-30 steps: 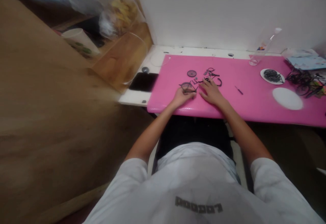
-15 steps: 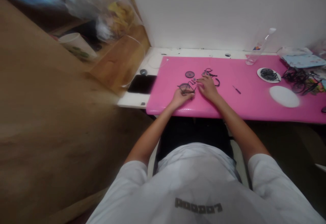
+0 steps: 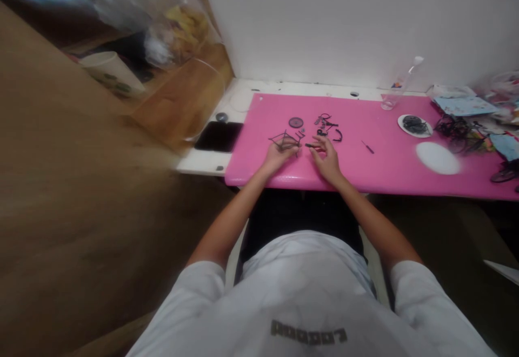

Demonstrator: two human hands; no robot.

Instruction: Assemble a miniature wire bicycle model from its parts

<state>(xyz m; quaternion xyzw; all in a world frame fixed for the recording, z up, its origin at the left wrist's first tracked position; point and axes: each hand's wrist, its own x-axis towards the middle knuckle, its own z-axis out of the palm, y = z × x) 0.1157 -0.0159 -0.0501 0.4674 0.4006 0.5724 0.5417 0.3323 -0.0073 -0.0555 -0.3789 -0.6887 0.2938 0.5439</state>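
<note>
My left hand (image 3: 279, 154) is closed on a thin dark frame (image 3: 285, 139), which looks like part of a small bicycle model. My right hand (image 3: 327, 161) pinches a small dark part (image 3: 310, 145) between thumb and fingers, just right of the frame. Behind the hands, a dark wheel (image 3: 295, 123) lies flat on the pink mat (image 3: 259, 124). Several black pieces (image 3: 327, 123) are spread beyond my right fingertips, with a curved black piece (image 3: 337, 136) beside them.
A small screwdriver-like tool (image 3: 368, 147) lies to the right. Farther right are a white plate of black parts (image 3: 405, 130), a white oval (image 3: 438, 158), tangled black pieces (image 3: 454, 132) and a clear bottle (image 3: 399, 84). A black flat object (image 3: 219, 136) lies left of the mat.
My right hand has drawn back from the loose pieces toward me and now pinches a small dark part. My left hand keeps hold of the frame. The view has shifted slightly.
</note>
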